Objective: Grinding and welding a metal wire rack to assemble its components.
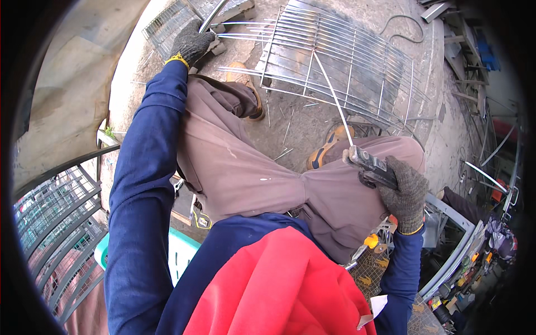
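Upper left of frame: gloved left hand [191,42] clenched round a thin metal rod [215,14], seemingly steadying it by the wire grille [340,67] at top centre. Right of centre: gloved right hand [405,195] wrapped round an electrode holder [371,166], welding rod [334,92] angled onto the grille. Contact point too small to make out.

Left hand [191,42] outstretched (right hand [403,192] clenched).

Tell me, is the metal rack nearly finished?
Many thin rods already lie in rows across the wire grid, so much of it looks built. The right hand holds a welding holder with its rod reaching over the grid; the left hand grips rods at its corner. Loose rods on the floor suggest more remains.
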